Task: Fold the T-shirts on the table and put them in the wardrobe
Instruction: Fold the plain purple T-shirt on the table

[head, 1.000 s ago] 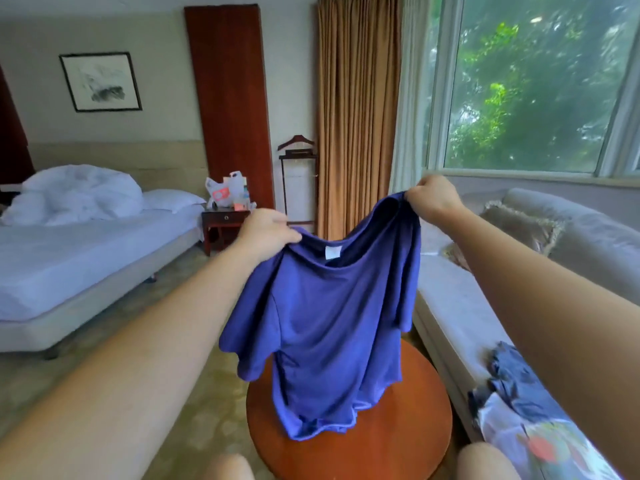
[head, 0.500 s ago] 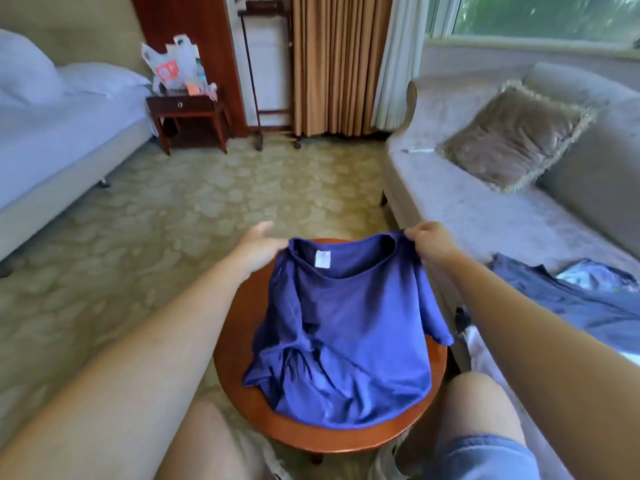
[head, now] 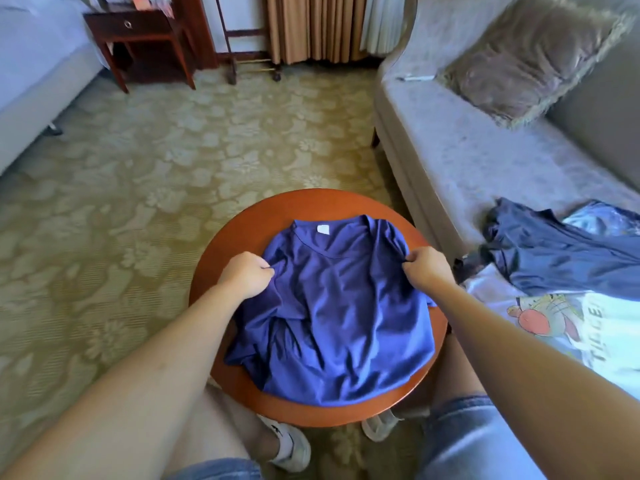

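Observation:
A blue T-shirt [head: 339,306] lies spread but wrinkled on the small round wooden table [head: 242,233], its collar with a white label at the far side. My left hand [head: 246,275] pinches the cloth at the shirt's left sleeve area. My right hand [head: 427,266] pinches the cloth at the right sleeve area. Both hands are curled into fists on the fabric. The hem hangs near the table's near edge.
To the right stands a grey sofa [head: 467,157] with a dark blue garment [head: 554,251], a white printed T-shirt [head: 568,320] and a fringed cushion [head: 526,57]. A bed [head: 38,74] and wooden nightstand [head: 138,39] are at far left. Patterned carpet lies ahead. My knees flank the table.
The shirt, held up in the air a second ago, now lies on the table. My hands moved from the shoulders down to the sleeve areas.

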Demonstrator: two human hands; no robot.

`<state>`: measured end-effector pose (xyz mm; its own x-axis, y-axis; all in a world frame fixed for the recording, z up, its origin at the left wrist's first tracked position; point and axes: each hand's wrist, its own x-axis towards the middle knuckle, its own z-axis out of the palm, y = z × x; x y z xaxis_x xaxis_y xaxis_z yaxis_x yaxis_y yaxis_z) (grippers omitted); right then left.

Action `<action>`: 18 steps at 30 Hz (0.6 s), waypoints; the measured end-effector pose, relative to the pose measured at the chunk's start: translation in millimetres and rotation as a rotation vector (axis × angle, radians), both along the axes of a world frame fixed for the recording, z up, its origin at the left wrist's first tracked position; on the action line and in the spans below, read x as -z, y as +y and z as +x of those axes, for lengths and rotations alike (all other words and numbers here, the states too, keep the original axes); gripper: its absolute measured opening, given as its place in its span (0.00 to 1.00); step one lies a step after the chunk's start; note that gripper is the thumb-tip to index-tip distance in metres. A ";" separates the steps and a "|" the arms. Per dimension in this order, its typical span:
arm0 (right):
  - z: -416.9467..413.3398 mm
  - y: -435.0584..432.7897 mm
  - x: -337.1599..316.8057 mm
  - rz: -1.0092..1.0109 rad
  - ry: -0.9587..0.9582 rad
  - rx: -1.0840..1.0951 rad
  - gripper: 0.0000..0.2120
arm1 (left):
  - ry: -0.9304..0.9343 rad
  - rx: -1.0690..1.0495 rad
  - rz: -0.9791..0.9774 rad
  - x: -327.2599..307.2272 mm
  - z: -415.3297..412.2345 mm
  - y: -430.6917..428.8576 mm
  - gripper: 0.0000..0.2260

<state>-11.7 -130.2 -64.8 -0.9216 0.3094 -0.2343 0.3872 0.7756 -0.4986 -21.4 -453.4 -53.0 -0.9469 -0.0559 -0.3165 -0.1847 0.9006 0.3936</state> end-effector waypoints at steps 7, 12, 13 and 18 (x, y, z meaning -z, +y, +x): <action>1.2 -10.6 -80.0 -0.377 0.216 -0.092 0.12 | 0.042 -0.174 0.663 -88.6 2.8 -18.4 0.02; 13.1 -27.2 -150.5 -0.444 0.445 -0.128 0.09 | 0.227 -0.187 0.829 -148.3 20.8 -17.8 0.03; 19.6 -31.3 -167.0 -0.452 0.509 -0.132 0.09 | 0.307 -0.195 0.844 -161.6 26.3 -17.6 0.04; 63.7 -47.7 -245.5 -0.466 0.830 -0.134 0.11 | 0.628 -0.136 0.826 -237.2 70.8 -21.1 0.09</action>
<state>52.0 -177.9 180.8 -0.8702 0.2305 0.4355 -0.3049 0.4425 -0.8434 49.4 -474.5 184.2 -0.9563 -0.1648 0.2417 0.1861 0.2944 0.9374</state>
